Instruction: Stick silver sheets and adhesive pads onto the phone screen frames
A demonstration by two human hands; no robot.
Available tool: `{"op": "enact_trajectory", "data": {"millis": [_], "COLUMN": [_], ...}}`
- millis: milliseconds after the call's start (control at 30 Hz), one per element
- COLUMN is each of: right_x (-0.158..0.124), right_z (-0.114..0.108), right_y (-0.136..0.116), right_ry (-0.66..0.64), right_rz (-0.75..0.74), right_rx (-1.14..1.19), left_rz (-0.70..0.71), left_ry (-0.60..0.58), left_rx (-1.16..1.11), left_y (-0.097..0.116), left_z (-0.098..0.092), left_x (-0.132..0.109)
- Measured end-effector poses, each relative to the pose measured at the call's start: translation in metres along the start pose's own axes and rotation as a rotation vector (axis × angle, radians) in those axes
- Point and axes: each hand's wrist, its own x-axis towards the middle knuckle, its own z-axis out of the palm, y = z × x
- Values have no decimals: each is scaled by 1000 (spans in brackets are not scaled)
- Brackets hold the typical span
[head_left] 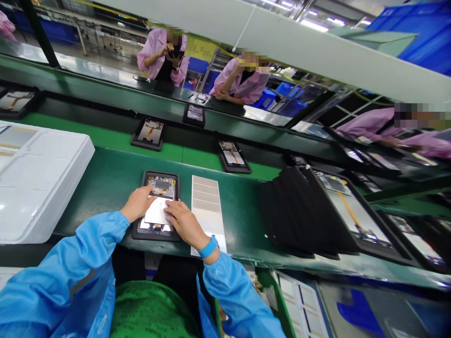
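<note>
Okay, on the green conveyor belt (239,220) we have a black-framed tablet (161,185), long axis pointing away from us. A striped strip (207,206) lies just right of the tablet. A white sheet (157,212) sits across the tablet's lower half. Our hands are apart and flat, not clamped: right hand (185,225) on the sheet's right side, left hand (137,204) at its upper-left corner.

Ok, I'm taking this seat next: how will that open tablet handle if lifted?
The tablet is probably fragile: its circuit board lies exposed. Its black frame looks stiff, so it should lift as one piece. Being flat, it seems unlikely to roll or tip on the green bench.
</note>
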Motion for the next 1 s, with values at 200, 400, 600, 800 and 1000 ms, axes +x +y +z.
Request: {"op": "enact_trajectory", "data": {"millis": [200,400,600,800,1000], "right_x": [-1,-14,-18,-51,-93], "right_z": [9,19,15,-40,-51], "right_y": [-3,-11,-6,23,56], "right_ry": [8,212,199,535,649], "right_rz": [4,277,384,373,421], "right_rx": [-61,-123,35,224,232], "left_rz": [-31,-83,-91,-144,-137], "left_ry": [114,226,254,132,264], "left_rx": [216,177,-447,-778,-413], "left_y": [4,-24,-22,47,112], "left_z": [-7,20,31,7,3], "left_x": [-8,-31,-35,62,226]}}
